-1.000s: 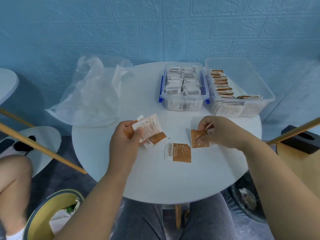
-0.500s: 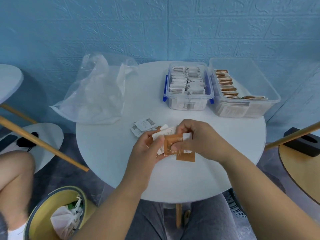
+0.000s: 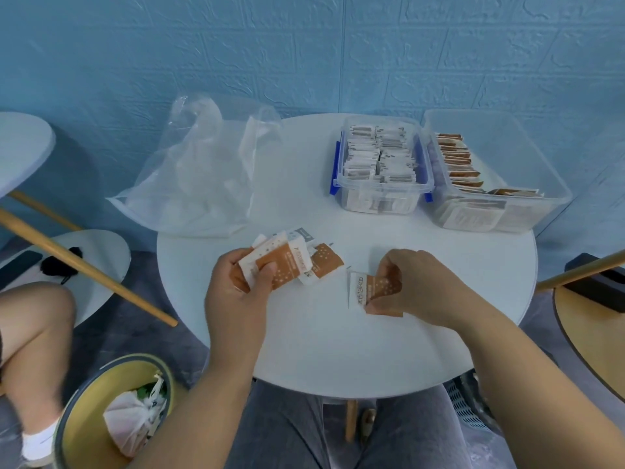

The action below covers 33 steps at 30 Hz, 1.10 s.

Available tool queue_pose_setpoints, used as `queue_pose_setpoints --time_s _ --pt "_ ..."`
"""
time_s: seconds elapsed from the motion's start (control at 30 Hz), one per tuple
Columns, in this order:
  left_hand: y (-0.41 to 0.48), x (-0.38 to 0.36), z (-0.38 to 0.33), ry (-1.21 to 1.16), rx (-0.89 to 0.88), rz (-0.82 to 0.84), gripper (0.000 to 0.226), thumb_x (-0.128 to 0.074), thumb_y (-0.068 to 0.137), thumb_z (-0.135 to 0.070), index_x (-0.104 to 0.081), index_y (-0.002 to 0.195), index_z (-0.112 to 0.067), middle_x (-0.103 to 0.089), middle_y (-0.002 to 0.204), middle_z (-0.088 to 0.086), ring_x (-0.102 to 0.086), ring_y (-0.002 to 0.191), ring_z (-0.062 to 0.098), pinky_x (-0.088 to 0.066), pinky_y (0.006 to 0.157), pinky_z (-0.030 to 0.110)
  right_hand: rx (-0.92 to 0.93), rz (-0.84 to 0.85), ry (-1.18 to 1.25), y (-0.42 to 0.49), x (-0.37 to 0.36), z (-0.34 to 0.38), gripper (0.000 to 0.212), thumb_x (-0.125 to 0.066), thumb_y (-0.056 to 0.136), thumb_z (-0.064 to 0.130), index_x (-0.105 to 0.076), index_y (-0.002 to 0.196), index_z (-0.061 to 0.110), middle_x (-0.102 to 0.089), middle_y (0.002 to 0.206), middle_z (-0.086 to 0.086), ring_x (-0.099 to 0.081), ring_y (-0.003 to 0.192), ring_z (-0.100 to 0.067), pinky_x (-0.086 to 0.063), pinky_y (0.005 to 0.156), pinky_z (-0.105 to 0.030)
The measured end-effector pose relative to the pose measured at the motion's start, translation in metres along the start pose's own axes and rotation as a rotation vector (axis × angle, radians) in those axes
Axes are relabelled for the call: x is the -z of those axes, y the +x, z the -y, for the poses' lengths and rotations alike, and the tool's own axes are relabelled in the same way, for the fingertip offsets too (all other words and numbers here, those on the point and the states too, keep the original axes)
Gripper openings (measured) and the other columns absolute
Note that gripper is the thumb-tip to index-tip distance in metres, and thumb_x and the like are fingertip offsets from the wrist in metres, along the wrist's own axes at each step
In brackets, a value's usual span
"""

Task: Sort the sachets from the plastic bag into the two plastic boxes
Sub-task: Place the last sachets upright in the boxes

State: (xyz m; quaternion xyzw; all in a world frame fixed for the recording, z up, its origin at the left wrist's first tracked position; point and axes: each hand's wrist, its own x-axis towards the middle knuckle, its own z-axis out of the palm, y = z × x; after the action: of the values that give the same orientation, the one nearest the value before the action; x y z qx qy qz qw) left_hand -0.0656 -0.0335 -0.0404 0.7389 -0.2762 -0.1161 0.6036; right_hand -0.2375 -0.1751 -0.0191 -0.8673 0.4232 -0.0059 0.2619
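Note:
My left hand (image 3: 236, 292) grips a fanned stack of orange-and-white sachets (image 3: 287, 264) just above the round white table (image 3: 321, 360). A grey-and-white sachet (image 3: 302, 232) lies on the table behind that stack. To the right, my right hand (image 3: 416, 287) pinches an orange sachet (image 3: 372, 289) that lies on the table. A clear box with blue clips (image 3: 382, 198) at the back holds rows of grey-and-white sachets. Beside it on the right, a larger clear box (image 3: 541, 170) holds orange sachets. The crumpled clear plastic bag (image 3: 199, 174) lies at the back left.
A yellow-lined bin (image 3: 91, 401) with a tied bag stands on the floor at the lower left. Another person's knee (image 3: 33, 319) shows at the left, by a wooden pole (image 3: 84, 265). A wooden table edge (image 3: 592, 326) is at the right.
My hands met at the table's middle and the right hand passed an orange sachet into the left hand's stack. They have since parted, and my right hand now pinches another orange sachet lying on the table.

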Motion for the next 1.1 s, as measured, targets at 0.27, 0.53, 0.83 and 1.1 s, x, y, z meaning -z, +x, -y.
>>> queue_pose_setpoints --time_s 0.27,0.53,0.83,1.1 --pt "0.004 0.002 0.007 -0.05 0.014 -0.093 0.024 -0.063 0.085 -0.027 -0.052 0.107 -0.024 -0.059 0.097 -0.019 -0.057 0.086 -0.012 -0.044 0.063 0.002 0.231 -0.055 0.393 0.021 0.007 0.02 0.014 -0.07 0.08 0.027 -0.065 0.088 0.016 -0.061 0.082 0.003 -0.049 0.064 -0.003 -0.038 0.059 -0.011" --pt "0.011 0.002 0.01 -0.12 0.055 -0.01 0.017 -0.057 0.09 -0.028 -0.049 0.105 -0.029 -0.062 0.102 -0.01 -0.062 0.093 0.006 -0.05 0.075 0.021 0.414 -0.07 0.082 0.028 -0.015 0.022 0.022 -0.046 0.095 0.03 -0.055 0.109 0.015 -0.066 0.096 0.0 -0.058 0.083 -0.017 -0.041 0.07 -0.024" --pt "0.037 -0.042 -0.007 0.145 -0.058 0.249 0.016 -0.05 0.094 -0.014 -0.046 0.109 -0.017 -0.054 0.102 -0.006 -0.055 0.087 0.01 -0.036 0.06 -0.002 0.279 -0.125 0.234 -0.009 0.002 -0.022 0.006 -0.054 0.091 0.028 -0.056 0.089 0.034 -0.065 0.075 0.012 -0.057 0.069 0.0 -0.041 0.062 -0.013" --pt "0.027 -0.054 -0.012 0.048 -0.007 0.254 0.016 -0.053 0.093 -0.017 -0.047 0.106 -0.024 -0.059 0.1 -0.008 -0.057 0.083 0.0 -0.041 0.062 0.001 0.199 0.065 0.397 -0.005 0.02 -0.02 0.002 -0.06 0.087 0.025 -0.059 0.086 0.025 -0.054 0.104 0.01 -0.054 0.091 -0.007 -0.04 0.074 -0.015"
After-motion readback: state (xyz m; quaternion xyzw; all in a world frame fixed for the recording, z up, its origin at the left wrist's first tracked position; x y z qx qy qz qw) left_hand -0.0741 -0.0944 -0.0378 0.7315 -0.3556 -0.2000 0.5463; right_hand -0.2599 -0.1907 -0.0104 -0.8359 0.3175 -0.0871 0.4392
